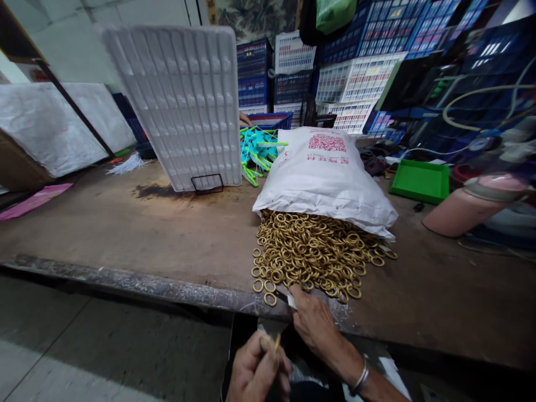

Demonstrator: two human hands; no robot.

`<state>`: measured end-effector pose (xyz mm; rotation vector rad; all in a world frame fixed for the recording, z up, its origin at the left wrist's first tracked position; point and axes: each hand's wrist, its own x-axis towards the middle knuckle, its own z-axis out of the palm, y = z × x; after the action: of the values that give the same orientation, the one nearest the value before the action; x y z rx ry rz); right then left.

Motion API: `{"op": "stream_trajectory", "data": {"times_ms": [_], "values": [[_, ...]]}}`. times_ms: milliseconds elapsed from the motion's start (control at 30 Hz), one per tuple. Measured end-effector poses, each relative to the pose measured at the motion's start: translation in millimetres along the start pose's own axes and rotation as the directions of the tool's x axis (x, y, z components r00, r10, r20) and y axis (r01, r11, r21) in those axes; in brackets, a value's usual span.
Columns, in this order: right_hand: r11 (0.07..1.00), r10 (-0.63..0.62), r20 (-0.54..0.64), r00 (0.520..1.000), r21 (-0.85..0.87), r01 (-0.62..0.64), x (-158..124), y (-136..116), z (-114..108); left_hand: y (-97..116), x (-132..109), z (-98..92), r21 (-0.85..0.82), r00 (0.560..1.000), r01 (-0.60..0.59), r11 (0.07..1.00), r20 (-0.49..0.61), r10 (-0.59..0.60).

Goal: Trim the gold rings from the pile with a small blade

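Observation:
Close in front of me, my left hand (260,365) is closed in a pinch on a gold-coloured ring (277,341), seen nearly edge-on. My right hand (316,321), a metal bangle on its wrist, reaches to the table's front edge. It is closed around a thin, dark, blade-like tool (281,296) with a white part near the fingers; the exact kind cannot be made out. Its fingertips are at the near edge of a heap of gold-coloured rings (310,245). The heap spills from the mouth of a white woven sack (322,173) with red print, lying on its side.
A white ribbed plastic tray (188,106) stands upright in a black wire stand (208,183). Behind the sack are turquoise and green pieces (257,148) and part of another person's hand (245,118). A green tray (420,180) and pink bottle (469,206) stand right. Stacked crates (355,78) fill the back.

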<state>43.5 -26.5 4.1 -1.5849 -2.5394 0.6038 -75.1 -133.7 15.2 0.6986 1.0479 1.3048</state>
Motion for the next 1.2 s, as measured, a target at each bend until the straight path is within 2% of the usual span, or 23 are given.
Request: {"op": "stream_trajectory", "data": {"times_ms": [67,200,333,467,567,700,867,967,1067,1200], "values": [[1.000,-0.023,-0.026,0.999,0.018,0.024,2.1,-2.1,2.2,0.6,7.6,-2.6,-0.134,0.995,0.076,0.988,-0.049,-0.083],[0.995,-0.045,-0.059,0.997,-0.090,0.040,5.2,-10.6,18.6,5.1,20.1,-11.7,-0.291,0.984,0.078,0.954,-0.134,-0.121],[0.983,-0.064,-0.100,0.993,-0.178,0.045,8.3,-11.6,32.9,7.1,22.3,-18.3,-0.438,0.983,0.100,0.893,-0.093,-0.156],[0.991,-0.039,-0.074,0.997,-0.128,0.029,10.6,-7.7,28.9,1.5,27.0,-22.4,-0.535,0.972,0.174,0.827,-0.042,-0.231],[0.999,-0.029,-0.052,0.998,-0.036,0.028,10.7,-1.7,21.8,-3.3,32.7,-22.5,-0.547,0.955,0.186,0.816,-0.095,-0.282],[0.993,-0.073,-0.102,0.992,0.087,0.082,5.0,7.3,18.1,-8.3,39.3,-16.8,-0.412,0.950,0.173,0.895,-0.170,-0.262],[0.974,-0.093,-0.130,0.987,0.194,0.117,-6.8,5.8,15.1,-16.3,44.1,-6.8,-0.077,0.979,0.120,0.990,-0.155,-0.130],[0.958,-0.114,-0.136,0.984,0.249,0.145,-9.8,2.1,13.2,-17.7,45.6,-3.4,0.074,0.986,0.128,0.989,-0.117,-0.119],[0.936,-0.110,-0.131,0.985,0.319,0.147,-9.6,0.8,12.3,-13.9,46.7,-2.0,0.126,0.985,0.139,0.982,-0.121,-0.123],[0.870,-0.044,-0.107,0.993,0.484,0.091,-7.3,-1.4,8.3,-9.9,47.9,-1.7,0.265,0.989,0.010,0.964,-0.145,0.030]]}}
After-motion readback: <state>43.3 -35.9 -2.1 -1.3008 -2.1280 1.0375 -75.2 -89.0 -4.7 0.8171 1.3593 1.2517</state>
